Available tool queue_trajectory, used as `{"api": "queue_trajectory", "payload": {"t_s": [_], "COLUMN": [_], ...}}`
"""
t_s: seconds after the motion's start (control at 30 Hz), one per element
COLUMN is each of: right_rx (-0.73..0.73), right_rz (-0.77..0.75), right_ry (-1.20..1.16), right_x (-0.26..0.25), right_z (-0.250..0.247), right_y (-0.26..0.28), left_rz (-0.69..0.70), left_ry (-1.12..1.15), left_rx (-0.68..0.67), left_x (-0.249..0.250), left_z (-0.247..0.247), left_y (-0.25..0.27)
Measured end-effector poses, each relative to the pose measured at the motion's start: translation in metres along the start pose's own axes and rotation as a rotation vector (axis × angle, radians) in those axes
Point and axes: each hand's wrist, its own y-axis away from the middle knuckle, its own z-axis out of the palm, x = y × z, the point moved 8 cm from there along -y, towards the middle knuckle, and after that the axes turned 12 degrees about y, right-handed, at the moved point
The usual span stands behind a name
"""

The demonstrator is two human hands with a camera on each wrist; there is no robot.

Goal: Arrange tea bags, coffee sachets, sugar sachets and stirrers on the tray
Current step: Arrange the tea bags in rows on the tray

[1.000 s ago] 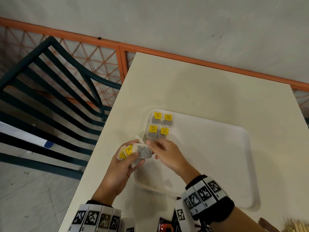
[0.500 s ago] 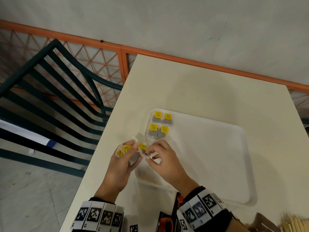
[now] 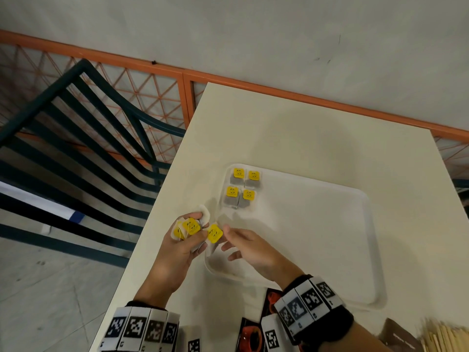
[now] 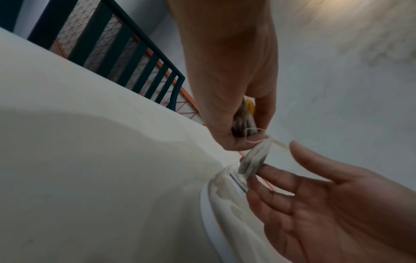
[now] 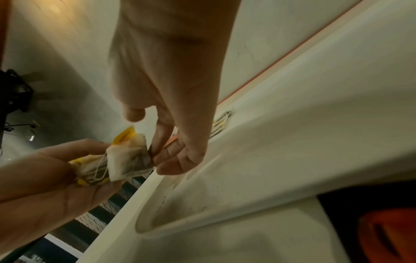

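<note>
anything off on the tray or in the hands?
Nothing stands out. Four tea bags lie in a tidy two-by-two block in the tray's far left corner. The left hand holds a bunch of bags; the right hand pinches one.

Open floor across most of the white rectangular plastic tray (image 3: pixel 317 237), right of the 4 yellow-tagged tea bags (image 3: pixel 242 189) filling its far-left corner. Near-left tray corner blocked by the left hand (image 3: pixel 177 252) and right hand (image 3: pixel 256 252). Bare cream tabletop (image 3: pixel 279 133) beyond the tray.

No text or label can be read anywhere.
</note>
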Motion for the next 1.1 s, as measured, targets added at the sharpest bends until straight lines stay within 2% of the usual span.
{"api": "queue_trajectory", "payload": {"t_s": [0.17, 0.27, 0.43, 0.6, 0.83, 1.03, 1.1], "right_rx": [0.060, 0.091, 0.383, 0.576, 0.653, 0.696, 0.667], "right_rz": [-0.021, -0.042, 0.048, 0.091, 0.027, -0.029, -0.059], "right_ry": [0.099, 0.023, -0.060, 0.017, 0.193, 0.349, 0.367], "right_x": [0.000, -0.001, 0.012, 0.019, 0.014, 0.001, -0.006], "right_z": [-0.004, -0.008, -0.037, -0.056, -0.055, -0.055, -0.050], "right_y": [-0.006, -0.010, -0.022, -0.031, -0.041, -0.034, -0.028], "left_rz": [0.043, 0.068, 0.101, 0.068, 0.025, -0.009, -0.020], "left_ry": [-0.048, -0.051, -0.013, 0.057, 0.139, 0.076, 0.038], "left_rx": [-0.029, -0.009, 0.126, 0.126, 0.152, 0.110, 0.089], "left_x": [0.005, 0.006, 0.006, 0.006, 0.002, 0.000, -0.002], "left_z": [-0.003, -0.005, -0.022, -0.024, -0.024, -0.013, -0.010], "left_y": [0.000, -0.002, -0.003, 0.000, 0.000, 0.002, 0.003]}}
